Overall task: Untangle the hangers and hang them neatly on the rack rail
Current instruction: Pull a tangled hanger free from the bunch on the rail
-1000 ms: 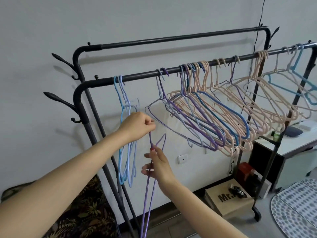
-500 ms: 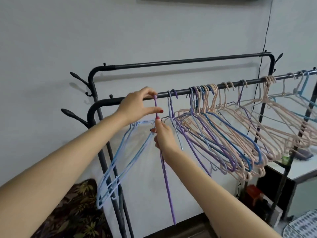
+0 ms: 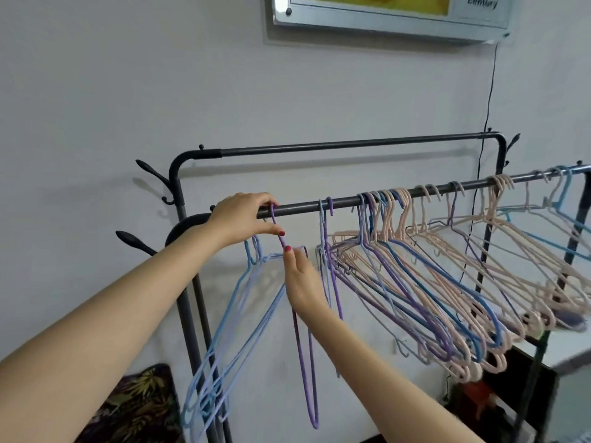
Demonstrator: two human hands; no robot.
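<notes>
Fingers of the left hand [image 3: 238, 219] pinch the purple hanger [image 3: 307, 372] hook onto the rack rail [image 3: 415, 195], while the right hand [image 3: 302, 279] grips its neck below the rail, steadying it.

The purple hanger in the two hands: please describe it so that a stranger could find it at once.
Start at the front rail of the black rack and go to its left end, where the left hand meets it. The purple hanger has its hook there, pinched by both hands. Unlike the blue hangers to its left, it is purple and hangs narrow, alone.
</notes>
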